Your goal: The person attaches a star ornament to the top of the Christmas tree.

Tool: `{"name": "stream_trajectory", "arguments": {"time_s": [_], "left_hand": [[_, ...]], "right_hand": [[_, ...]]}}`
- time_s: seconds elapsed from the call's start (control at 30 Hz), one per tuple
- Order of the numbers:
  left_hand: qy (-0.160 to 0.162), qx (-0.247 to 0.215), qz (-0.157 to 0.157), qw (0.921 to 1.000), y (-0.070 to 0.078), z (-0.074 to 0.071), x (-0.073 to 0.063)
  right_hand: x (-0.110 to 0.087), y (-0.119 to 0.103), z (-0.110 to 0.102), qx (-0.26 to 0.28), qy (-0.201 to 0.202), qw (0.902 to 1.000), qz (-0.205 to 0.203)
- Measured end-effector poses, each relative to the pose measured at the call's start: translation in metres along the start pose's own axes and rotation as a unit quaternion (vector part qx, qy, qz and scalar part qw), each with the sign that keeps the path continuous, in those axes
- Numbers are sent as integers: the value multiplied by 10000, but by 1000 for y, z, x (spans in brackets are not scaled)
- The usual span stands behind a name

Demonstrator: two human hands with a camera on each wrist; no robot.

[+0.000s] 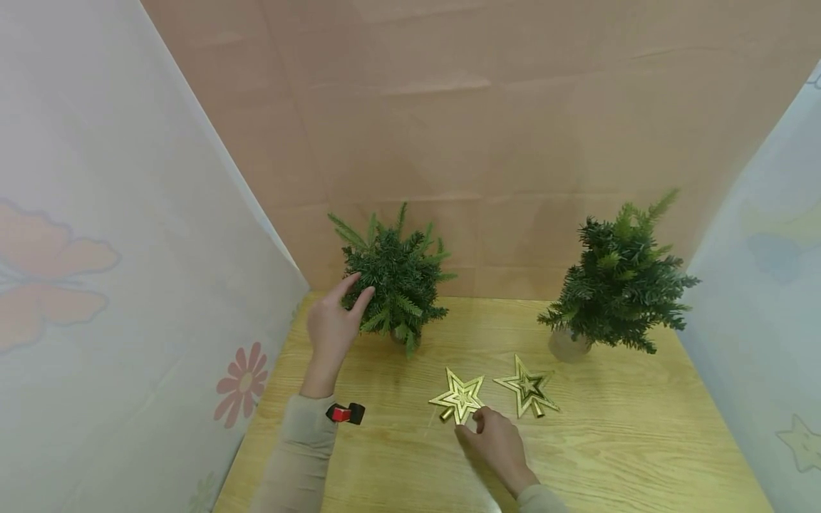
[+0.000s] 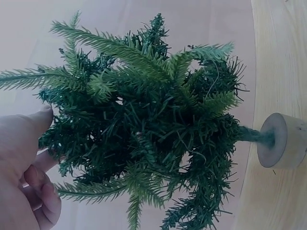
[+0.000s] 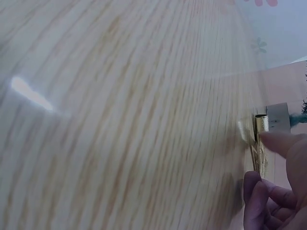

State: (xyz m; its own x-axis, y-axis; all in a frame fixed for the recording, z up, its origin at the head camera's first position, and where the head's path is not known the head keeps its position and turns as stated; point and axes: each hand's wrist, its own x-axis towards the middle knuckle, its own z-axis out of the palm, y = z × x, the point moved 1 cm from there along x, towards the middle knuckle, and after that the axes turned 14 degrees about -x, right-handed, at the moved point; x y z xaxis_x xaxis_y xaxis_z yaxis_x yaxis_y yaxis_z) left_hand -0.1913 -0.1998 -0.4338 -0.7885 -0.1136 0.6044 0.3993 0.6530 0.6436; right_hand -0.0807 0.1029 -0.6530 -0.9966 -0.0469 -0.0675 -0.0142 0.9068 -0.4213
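Observation:
At the left, a small artificial Christmas tree point(image 1: 394, 274) stands on a round wooden base point(image 2: 285, 141). My left hand point(image 1: 335, 320) is at its foliage, thumb and forefinger apart with needles between them. In the left wrist view the thumb meets the foliage edge, and part of the forefinger is hidden behind needles. My right hand point(image 1: 499, 443) pinches one point of a gold star tree topper point(image 1: 460, 395) low over the table. The right wrist view shows this star nearly edge-on, its tube point(image 3: 260, 124) beside the fingers.
A second gold star topper point(image 1: 527, 386) lies just right of the first. Another small Christmas tree point(image 1: 618, 278) stands at the back right on its round base point(image 1: 569, 345). Behind the wooden table point(image 1: 385, 463) rises a brown backdrop point(image 1: 500, 142), with pale printed sheets on both sides.

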Motion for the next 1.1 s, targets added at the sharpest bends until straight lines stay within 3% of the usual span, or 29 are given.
{"name": "stream_trajectory", "arguments": {"time_s": [0.17,0.4,0.73,1.1], "left_hand": [[99,51,-34,9999,-2,4,1],[173,-5,-137,9998,-3,6,2],[336,-163,-13,9993,-6,11,-1],[356,-314,-37,9989,-10,8,-1]], "right_hand": [[-1,-3,-1,98,-105,9997,182],[-1,-5,0,29,25,10000,85],[-2,0,1,207,-48,9995,245],[-1,2,-2,940,-233,9947,331]]}}
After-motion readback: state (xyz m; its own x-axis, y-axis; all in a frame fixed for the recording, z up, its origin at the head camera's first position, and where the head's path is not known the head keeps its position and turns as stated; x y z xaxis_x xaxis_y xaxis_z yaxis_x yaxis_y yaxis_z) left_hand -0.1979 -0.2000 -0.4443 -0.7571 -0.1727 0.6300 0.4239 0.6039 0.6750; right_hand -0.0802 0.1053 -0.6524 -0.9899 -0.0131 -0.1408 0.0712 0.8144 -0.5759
